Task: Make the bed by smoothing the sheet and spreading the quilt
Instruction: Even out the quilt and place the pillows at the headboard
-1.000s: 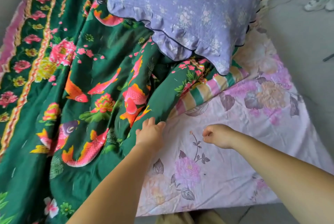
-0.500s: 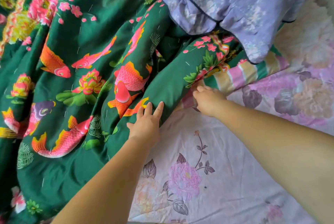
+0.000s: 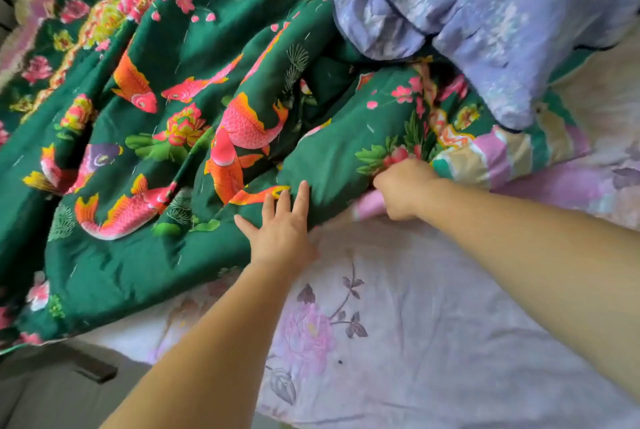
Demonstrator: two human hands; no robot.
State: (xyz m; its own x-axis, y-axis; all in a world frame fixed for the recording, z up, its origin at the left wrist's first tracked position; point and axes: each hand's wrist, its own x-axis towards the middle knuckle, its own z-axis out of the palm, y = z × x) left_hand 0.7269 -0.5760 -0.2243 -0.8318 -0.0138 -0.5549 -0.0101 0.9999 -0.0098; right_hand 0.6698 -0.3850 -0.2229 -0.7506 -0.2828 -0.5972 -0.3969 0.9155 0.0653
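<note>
Head view: the green koi-print quilt [image 3: 166, 138] lies bunched over the left and far part of the bed, w/ its edge folded back, so the floral sheet [image 3: 433, 342] is bare on the near right. A lilac pillow [image 3: 502, 20] sits at far right, on top of the quilt's striped border, which I think keeps that corner pinned.

The right hand [image 3: 403, 188] is clenched on the quilt edge, right where green cloth meets the pink-striped underside; fingers curl round the fold, probably to get a firm hold for pulling it over the sheet. The left hand [image 3: 282, 233] is released, fingers straight and spread, pressing flat on the quilt just left of the other hand. My guess: it steadies or flattens the thick fold so the edge can be found and lifted.

Sheet has a few soft creases near the arms. Quilt is not yet spread; task looks early. The pillow may drag when the quilt is pulled.
</note>
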